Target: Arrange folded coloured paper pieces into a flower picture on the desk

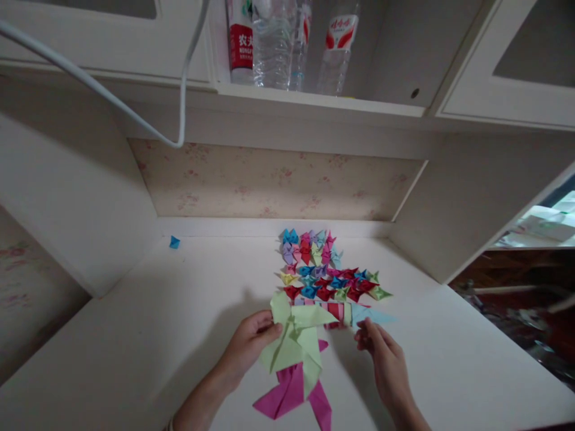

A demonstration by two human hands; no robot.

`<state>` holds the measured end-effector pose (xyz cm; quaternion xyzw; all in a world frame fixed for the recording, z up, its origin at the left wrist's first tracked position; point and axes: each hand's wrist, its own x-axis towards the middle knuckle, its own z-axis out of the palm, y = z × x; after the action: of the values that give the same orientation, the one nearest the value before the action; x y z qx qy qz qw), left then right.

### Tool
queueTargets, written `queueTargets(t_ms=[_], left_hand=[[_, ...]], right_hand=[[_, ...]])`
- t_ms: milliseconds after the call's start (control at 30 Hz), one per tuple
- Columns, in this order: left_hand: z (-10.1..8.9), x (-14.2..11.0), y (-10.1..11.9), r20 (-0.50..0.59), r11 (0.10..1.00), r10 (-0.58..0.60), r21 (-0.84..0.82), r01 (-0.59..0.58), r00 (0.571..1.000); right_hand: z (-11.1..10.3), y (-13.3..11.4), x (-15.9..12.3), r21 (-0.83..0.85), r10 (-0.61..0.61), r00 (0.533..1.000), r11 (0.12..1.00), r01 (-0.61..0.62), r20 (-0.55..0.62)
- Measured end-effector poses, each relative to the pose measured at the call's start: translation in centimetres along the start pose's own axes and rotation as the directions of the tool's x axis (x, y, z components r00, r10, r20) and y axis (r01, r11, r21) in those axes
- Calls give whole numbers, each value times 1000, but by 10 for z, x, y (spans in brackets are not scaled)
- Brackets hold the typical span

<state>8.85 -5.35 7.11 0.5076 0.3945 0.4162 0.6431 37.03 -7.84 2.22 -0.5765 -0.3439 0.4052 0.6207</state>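
My left hand (251, 344) is closed on the left edge of a light green folded-paper pinwheel (294, 335), raised above the white desk. Below and partly behind it shows a magenta folded-paper pinwheel (287, 392), its upper part hidden by the green one. My right hand (381, 359) has its fingers curled and pressed together at the near side of a pale blue folded paper (371, 314). Whether the fingertips pinch anything is too small to tell. A row of striped folded papers (339, 312) lies just left of the pale blue one, partly covered by the green pinwheel.
Several small multicoloured paper cranes (332, 281) stand in tight rows behind my hands. One blue folded piece (174, 242) lies alone at the back left. A white cable (130, 117) hangs at upper left. Plastic bottles (274, 45) stand on the shelf above the white desk (179, 323).
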Motion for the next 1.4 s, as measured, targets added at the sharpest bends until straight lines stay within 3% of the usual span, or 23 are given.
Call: queueTargets(t_ms=[100, 200, 367, 533, 633, 800, 933, 1000, 1100, 1167, 1233, 1300, 1333, 1400], left_hand=[[25, -6, -3, 93, 998, -46, 49, 42, 995], [44, -6, -17, 109, 989, -59, 143, 43, 992], [62, -1, -44, 8, 906, -15, 423, 10, 1000], [71, 0, -55, -78, 692, 152, 720, -49, 985], [75, -1, -56, -71, 597, 183, 800, -54, 980], [73, -2, -52, -51, 554, 243, 827, -95, 969], [48, -8, -36, 46, 552, 309, 805, -218, 950], [28, -11, -24, 79, 600, 312, 757, -261, 947], [-13, -11, -12, -1, 703, 282, 681, -206, 959], [-44, -7, -11, -101, 745, 254, 655, -128, 962], [-76, -1, -16, -216, 771, 235, 635, -47, 948], [-103, 5, -24, -333, 805, 224, 593, 19, 916], [-113, 8, -28, -377, 823, 217, 566, 39, 900], [-126, 11, -36, -405, 846, 204, 531, 47, 891]], right_hand=[[-36, 10, -6, 38, 33, 993, 999, -29, -114], [-51, 14, -11, 185, 53, 985, 982, -21, -165], [-48, 13, -13, 171, 8, 992, 985, 14, -128], [-46, 14, -13, 156, 11, 996, 988, 2, -84], [-47, 13, -13, 133, 18, 998, 991, -10, -58], [-45, 11, -15, 55, 10, 999, 998, -8, -46], [-46, 11, -11, -29, 34, 999, 999, -34, -8], [-48, 11, -5, -43, 73, 997, 996, -72, 30], [-44, 3, 5, -56, 132, 990, 990, -129, 51], [-29, -8, 11, -95, 113, 992, 990, -107, 55], [0, -23, 13, -168, 46, 991, 986, -25, 122], [41, -40, 12, -236, -10, 960, 969, 79, 280], [65, -47, 11, -261, -10, 926, 958, 117, 377], [118, -54, 9, -278, 10, 813, 942, 188, 583]])
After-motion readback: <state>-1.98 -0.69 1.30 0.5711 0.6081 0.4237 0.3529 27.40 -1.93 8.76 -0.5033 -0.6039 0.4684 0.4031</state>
